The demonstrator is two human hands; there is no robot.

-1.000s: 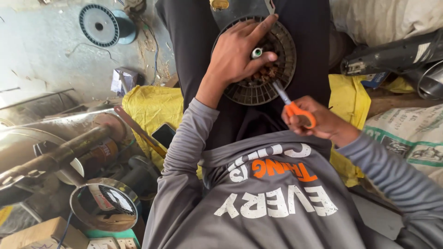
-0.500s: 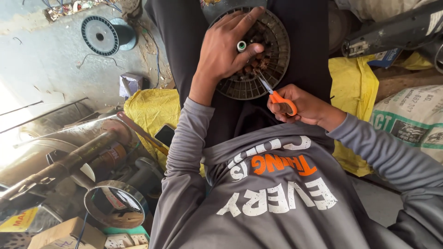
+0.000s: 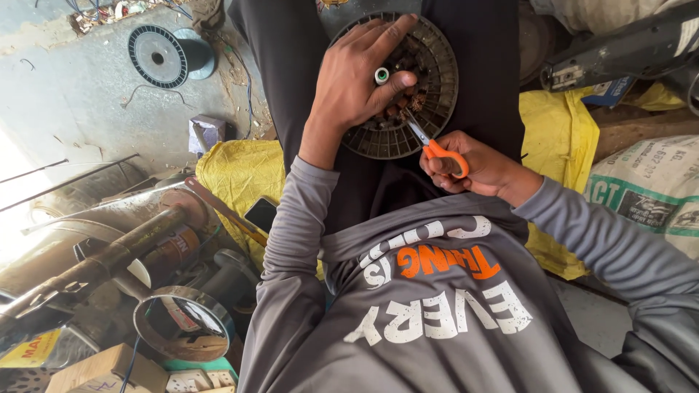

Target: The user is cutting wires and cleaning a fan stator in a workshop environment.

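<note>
A round dark motor stator [image 3: 429,109] with copper windings rests on my lap between my black trouser legs. My left hand [image 3: 357,80] lies flat over its left half, fingers spread, thumb next to a small white and green bush [image 3: 381,75] at the centre. My right hand [image 3: 477,166] grips orange-handled scissors [image 3: 435,147]. Their blades point up-left into the windings near my left thumb.
Yellow sacking [image 3: 240,175] lies under my legs, with a dark phone [image 3: 260,214] on it. A wire spool [image 3: 158,56] sits on the concrete floor at upper left. Metal pipes and a shiny round tin [image 3: 182,324] crowd the lower left. A printed white sack [image 3: 641,196] lies right.
The view has shifted slightly, so the stator and hands sit higher in frame. My right hand has brought the scissors closer to the windings; my left hand stays on the stator.
</note>
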